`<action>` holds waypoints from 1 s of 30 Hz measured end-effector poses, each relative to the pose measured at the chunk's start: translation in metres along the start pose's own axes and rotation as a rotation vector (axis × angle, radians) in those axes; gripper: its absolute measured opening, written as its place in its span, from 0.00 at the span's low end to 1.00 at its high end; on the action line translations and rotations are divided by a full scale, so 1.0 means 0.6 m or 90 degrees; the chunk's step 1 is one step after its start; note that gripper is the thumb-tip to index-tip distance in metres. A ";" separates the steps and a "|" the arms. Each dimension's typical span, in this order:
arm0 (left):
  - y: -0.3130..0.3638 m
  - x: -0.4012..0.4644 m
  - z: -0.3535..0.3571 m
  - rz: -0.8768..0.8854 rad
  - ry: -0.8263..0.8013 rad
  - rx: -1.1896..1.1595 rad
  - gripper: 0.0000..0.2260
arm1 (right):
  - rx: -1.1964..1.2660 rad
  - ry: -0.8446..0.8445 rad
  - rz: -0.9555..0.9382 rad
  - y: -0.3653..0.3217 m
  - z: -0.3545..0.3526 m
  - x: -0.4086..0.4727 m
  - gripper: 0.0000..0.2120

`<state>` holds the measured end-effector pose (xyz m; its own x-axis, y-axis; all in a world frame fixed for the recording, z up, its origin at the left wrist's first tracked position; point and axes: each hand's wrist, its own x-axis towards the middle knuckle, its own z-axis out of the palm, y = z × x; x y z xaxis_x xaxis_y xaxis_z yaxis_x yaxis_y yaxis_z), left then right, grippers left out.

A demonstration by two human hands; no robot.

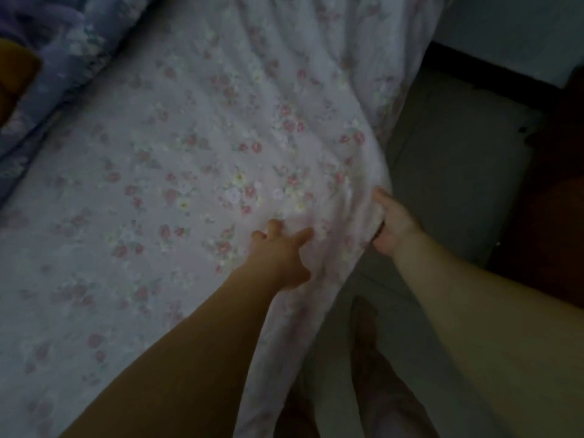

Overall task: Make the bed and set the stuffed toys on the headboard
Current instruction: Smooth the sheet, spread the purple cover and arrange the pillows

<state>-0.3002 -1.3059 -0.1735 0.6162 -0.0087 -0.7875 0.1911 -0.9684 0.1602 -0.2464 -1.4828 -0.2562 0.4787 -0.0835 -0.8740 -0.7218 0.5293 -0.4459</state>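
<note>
Two bare hands are working at the bed's edge. The left hand (281, 257) is pressing flat, fingers spread, its grip open on the soft flowered sheet (196, 159). The right hand (393, 226) is curling its grip around the sheet's wrinkled side fold. A puffy blue blanket (63, 67) is lying bunched in the far corner.

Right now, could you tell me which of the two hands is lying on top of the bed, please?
The left hand: its fingers spread over the top of the floral sheet, while the right hand holds the sheet's hanging edge at the bedside.
</note>
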 end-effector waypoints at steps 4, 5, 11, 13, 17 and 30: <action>0.025 0.021 -0.029 -0.034 -0.012 0.019 0.24 | -0.004 -0.054 -0.015 -0.083 0.027 0.029 0.36; 0.028 0.026 -0.036 -0.047 -0.021 0.015 0.22 | -0.014 -0.042 -0.026 -0.102 0.026 0.041 0.37; 0.059 0.054 -0.086 -0.076 -0.105 0.020 0.17 | -0.093 0.153 -0.145 -0.143 -0.011 0.067 0.19; 0.077 0.066 -0.103 -0.071 -0.039 0.053 0.16 | -0.083 0.098 -0.092 -0.137 -0.005 0.077 0.21; 0.107 0.114 -0.123 -0.033 0.141 -0.062 0.29 | -0.053 -0.008 -0.014 -0.179 0.017 0.109 0.26; 0.147 0.187 -0.215 -0.071 -0.023 -0.033 0.18 | -0.119 0.164 -0.205 -0.334 0.055 0.154 0.06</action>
<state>-0.1159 -1.3604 -0.1709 0.5615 0.0893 -0.8227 0.2973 -0.9495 0.0998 -0.0410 -1.5690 -0.2413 0.5702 -0.4388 -0.6945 -0.6461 0.2827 -0.7090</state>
